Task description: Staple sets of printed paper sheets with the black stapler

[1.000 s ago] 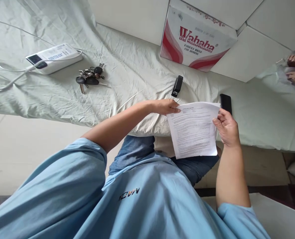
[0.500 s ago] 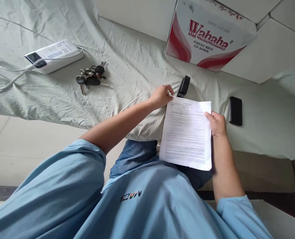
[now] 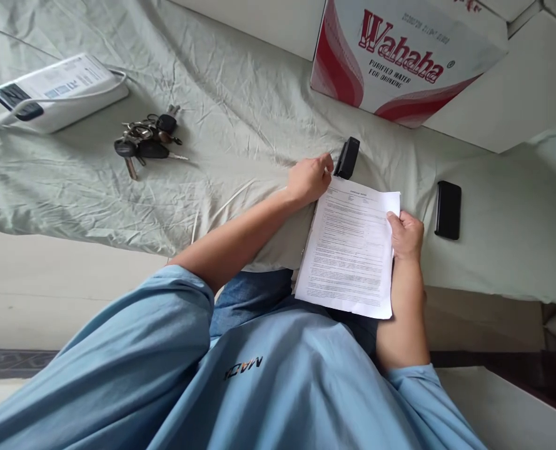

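A printed sheet of paper (image 3: pixel 348 250), perhaps several sheets together, is held up over my lap, tilted slightly. My right hand (image 3: pixel 406 234) grips its right edge, thumb on top. At the top left corner my left hand (image 3: pixel 310 179) is closed, its fingers curled on the paper's corner. Just beyond that corner lies a black stapler (image 3: pixel 348 157), close to my left fingertips. The paper's top edge meets the stapler's near end, and whether it sits between the jaws I cannot tell.
A bunch of keys (image 3: pixel 149 140) and a white device with a cable (image 3: pixel 66 90) lie on the green cloth (image 3: pixel 240 112) at left. A black phone (image 3: pixel 448 209) is at right. A Wahaha water carton (image 3: pixel 399 62) stands at the back.
My left hand has shifted a little right and up, nearer the stapler, with its fingers more curled. The paper has tilted slightly, its lower end swinging left. The camera view has shifted too.
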A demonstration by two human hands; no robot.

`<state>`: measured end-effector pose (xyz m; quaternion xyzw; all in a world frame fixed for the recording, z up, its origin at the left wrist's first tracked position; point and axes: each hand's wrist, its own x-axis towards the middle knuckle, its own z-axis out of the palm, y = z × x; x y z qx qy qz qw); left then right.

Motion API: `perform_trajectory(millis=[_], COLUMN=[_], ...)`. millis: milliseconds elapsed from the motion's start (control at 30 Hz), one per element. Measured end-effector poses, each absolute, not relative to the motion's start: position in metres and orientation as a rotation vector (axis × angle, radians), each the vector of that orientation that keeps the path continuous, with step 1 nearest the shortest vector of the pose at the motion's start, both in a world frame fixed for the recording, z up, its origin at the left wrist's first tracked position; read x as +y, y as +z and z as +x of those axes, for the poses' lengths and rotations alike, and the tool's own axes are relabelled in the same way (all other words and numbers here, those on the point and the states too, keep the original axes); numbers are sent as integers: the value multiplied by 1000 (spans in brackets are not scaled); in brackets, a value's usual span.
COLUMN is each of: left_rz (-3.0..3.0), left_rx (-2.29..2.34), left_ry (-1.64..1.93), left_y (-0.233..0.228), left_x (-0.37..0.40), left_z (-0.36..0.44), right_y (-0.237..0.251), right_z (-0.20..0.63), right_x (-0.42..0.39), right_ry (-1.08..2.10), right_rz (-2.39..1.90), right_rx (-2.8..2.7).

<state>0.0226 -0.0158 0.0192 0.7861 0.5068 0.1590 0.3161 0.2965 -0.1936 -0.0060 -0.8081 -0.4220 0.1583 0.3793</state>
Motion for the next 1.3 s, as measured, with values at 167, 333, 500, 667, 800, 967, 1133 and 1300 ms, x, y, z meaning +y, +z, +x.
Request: perform_trajectory(millis=[167, 333, 500, 667, 800, 967, 1133, 1300], left_rz=[2077, 2123, 2208, 2258, 2187, 1934, 1697, 1532], left_rx=[1084, 924, 1022, 1065, 989, 957, 892, 814], left_ry=[706, 807, 673, 570, 668, 830, 828, 765], left_y=[-5, -21, -10, 2, -4, -7, -3, 6], left_x=[-11, -6, -14, -21, -15, -3, 2, -4], left_z=[21, 19, 22, 27, 25, 21, 21, 17], right_y=[-6, -5, -4, -6, -5, 5, 11, -5], right_z=[298, 297, 296, 296, 297, 289, 287, 297], right_x=[-194, -195, -197, -194, -207, -245, -237, -199], right_ry=[311, 312, 289, 369, 511, 665, 434, 341], right_rz=[-2107, -2113, -2106, -2039, -1895, -1758, -1616, -1626], right_rx=[-1078, -1080, -1097, -1052, -979, -840, -824, -936])
